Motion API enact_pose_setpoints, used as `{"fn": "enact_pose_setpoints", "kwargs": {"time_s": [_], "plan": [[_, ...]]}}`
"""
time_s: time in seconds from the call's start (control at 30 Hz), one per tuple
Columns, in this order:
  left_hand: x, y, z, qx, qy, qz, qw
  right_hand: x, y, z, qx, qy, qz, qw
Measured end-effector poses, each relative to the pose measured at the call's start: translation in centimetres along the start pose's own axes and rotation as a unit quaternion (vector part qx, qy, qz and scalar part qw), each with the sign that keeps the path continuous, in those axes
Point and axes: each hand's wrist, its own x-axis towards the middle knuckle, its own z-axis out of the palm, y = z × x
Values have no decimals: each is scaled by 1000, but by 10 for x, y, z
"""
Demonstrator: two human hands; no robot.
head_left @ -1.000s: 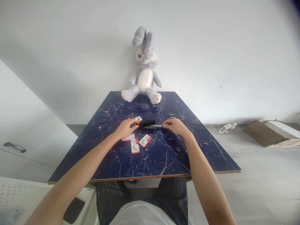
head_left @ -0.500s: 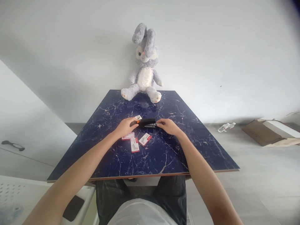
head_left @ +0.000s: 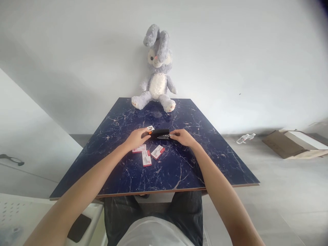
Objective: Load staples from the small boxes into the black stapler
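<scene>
A black stapler (head_left: 161,133) with an orange patch lies sideways over the middle of the table, its metal rail showing along the near side. My left hand (head_left: 137,138) grips its left end between thumb and fingers. At the right end, my right hand (head_left: 183,137) is closed in a pinch, touching the rail's tip; whether a small piece sits between those fingertips I cannot make out. Just nearer to me are three small white-and-red boxes: one box (head_left: 139,149) partly under my left wrist, an upright-lying box (head_left: 147,159) and a slanted box (head_left: 157,152). Behind my left fingers a white printed piece (head_left: 150,128) pokes out.
On the dark blue marbled table (head_left: 205,164), a grey plush rabbit (head_left: 157,85) sits at the far edge against the wall. A cardboard box (head_left: 284,145) and a clear plastic bottle (head_left: 245,138) are on the floor to the right. A white cabinet (head_left: 28,136) stands at the left.
Both hands stay on the stapler in nearly the same pose. The whole view has shifted slightly; the boxes keep their places on the table.
</scene>
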Motion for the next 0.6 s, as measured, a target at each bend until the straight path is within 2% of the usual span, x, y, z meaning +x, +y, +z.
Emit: {"fn": "enact_pose_setpoints", "kwargs": {"time_s": [0.27, 0.4, 0.5, 0.6], "plan": [[0, 5, -2, -3, -5, -14, 1000, -9, -17, -2, -142, 27, 10, 989], [1, 8, -3, -15, -17, -31, 999, -19, -34, -4, -140, 58, 116, 982], [4, 10, -2, -37, -24, -47, 998, -23, -51, 14, -124, 51, 133, 982], [6, 9, -2, -60, -23, -43, 997, -25, -65, 40, -144, 77, 74, 984]]}}
